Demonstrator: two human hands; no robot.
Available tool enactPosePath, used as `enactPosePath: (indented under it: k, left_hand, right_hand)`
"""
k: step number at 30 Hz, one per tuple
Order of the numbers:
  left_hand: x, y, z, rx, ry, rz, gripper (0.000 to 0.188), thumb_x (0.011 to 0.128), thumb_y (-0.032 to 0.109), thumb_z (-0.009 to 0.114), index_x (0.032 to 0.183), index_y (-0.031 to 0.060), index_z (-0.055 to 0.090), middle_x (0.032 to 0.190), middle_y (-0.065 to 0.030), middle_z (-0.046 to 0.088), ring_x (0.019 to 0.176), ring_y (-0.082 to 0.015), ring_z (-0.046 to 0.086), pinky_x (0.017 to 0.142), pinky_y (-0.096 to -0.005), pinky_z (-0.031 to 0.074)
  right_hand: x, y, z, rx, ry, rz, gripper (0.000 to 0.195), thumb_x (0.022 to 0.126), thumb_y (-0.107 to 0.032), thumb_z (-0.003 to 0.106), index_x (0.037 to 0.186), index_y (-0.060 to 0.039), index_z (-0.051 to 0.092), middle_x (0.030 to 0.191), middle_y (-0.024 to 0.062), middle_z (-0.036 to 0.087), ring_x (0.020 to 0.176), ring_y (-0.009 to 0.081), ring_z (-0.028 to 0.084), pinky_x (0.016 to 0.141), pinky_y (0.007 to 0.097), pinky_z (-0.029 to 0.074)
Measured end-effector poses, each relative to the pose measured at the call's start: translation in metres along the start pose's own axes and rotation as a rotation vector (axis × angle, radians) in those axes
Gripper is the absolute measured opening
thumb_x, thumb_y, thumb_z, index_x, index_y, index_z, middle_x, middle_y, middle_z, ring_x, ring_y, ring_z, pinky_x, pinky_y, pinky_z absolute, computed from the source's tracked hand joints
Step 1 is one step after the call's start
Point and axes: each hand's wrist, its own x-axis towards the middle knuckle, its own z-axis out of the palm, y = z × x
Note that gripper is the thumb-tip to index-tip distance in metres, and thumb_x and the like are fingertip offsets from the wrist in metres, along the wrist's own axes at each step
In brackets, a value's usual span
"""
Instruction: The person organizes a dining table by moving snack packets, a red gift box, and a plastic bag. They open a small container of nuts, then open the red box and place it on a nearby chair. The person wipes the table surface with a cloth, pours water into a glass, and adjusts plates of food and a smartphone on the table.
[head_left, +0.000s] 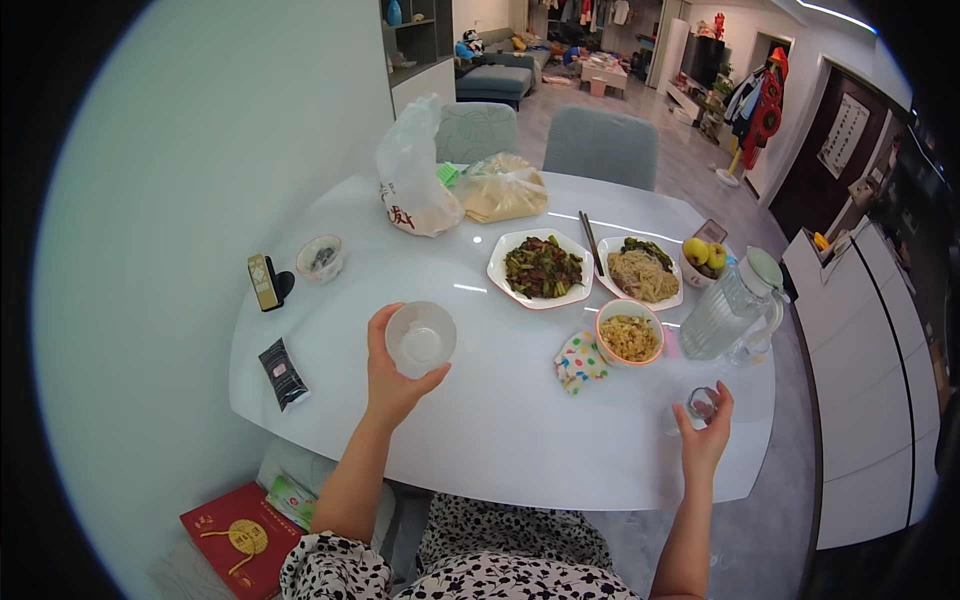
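Note:
My left hand (394, 386) grips a translucent bowl (421, 337) at its side, over the left-centre of the white table. Its inside faces up and I see no food in it. On the right, my right hand (705, 431) has its thumb and fingers around a small clear drinking glass (702, 405). A bowl of grainy food (630, 337) and a polka-dotted cloth or napkin (580, 364) lie between the hands. Beyond my right hand stands a ribbed glass pitcher (724, 307) with a pale green lid, a clear glass (748, 349) beside it.
The white table (495, 435) holds a plate of stir-fried greens (544, 266), a noodle plate (643, 274) with chopsticks (591, 244), a fruit bowl (703, 261), plastic bags (420, 172), a small bowl (320, 259), a stand (268, 283) and a black packet (283, 374). Chairs (600, 146) stand behind.

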Motion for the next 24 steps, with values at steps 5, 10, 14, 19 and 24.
enactPosePath:
  k: [5,10,14,19,24]
  left_hand:
    - [-0.014,-0.002,0.006,-0.07,0.021,0.088,0.094,0.064,0.004,0.083,0.141,0.0081,0.03,0.136,-0.01,0.043,0.127,-0.024,0.046,0.109,-0.0391,0.039]
    - [-0.053,-0.001,0.011,-0.088,0.108,0.004,0.096,0.064,0.004,0.082,0.144,0.008,0.028,0.137,-0.0115,0.043,0.128,-0.0254,0.045,0.109,-0.0406,0.038]
    - [-0.088,0.016,0.018,-0.186,0.147,-0.077,0.096,0.064,0.005,0.082,0.144,0.0079,0.029,0.136,-0.0119,0.042,0.128,-0.026,0.045,0.108,-0.0416,0.039]
    - [-0.115,0.036,0.019,-0.17,0.059,-0.1,0.095,0.064,0.007,0.082,0.143,0.0079,0.029,0.135,-0.011,0.042,0.127,-0.0259,0.046,0.108,-0.0421,0.038]
    - [-0.135,0.035,0.009,-0.179,0.044,-0.106,0.1,0.063,0.012,0.082,0.146,0.0082,0.028,0.133,-0.0114,0.047,0.127,-0.0263,0.046,0.109,-0.0415,0.036]
  right_hand:
    - [-0.004,0.03,-0.004,0.021,-0.021,-0.068,0.081,0.073,-0.011,0.086,0.141,-0.0038,0.043,0.118,0.0141,0.061,0.106,0.0242,0.061,0.095,0.036,0.049]
    - [-0.002,0.026,-0.009,0.028,-0.108,-0.009,0.072,0.074,-0.016,0.085,0.135,-0.0022,0.05,0.119,0.016,0.064,0.11,0.0253,0.062,0.095,0.0374,0.049]
    - [0.004,0.045,-0.005,0.095,-0.119,-0.007,0.066,0.075,-0.02,0.085,0.13,-0.0021,0.054,0.119,0.014,0.065,0.107,0.0234,0.063,0.092,0.0351,0.05]
    - [0.014,0.058,0.001,0.239,-0.162,0.05,0.05,0.075,-0.02,0.085,0.115,-0.0014,0.062,0.107,0.0086,0.067,0.097,0.0175,0.064,0.089,0.033,0.05]
    - [0.008,0.052,-0.007,0.329,-0.071,0.046,0.043,0.075,-0.016,0.085,0.109,0.0007,0.064,0.101,0.0071,0.068,0.096,0.015,0.063,0.088,0.0306,0.05]
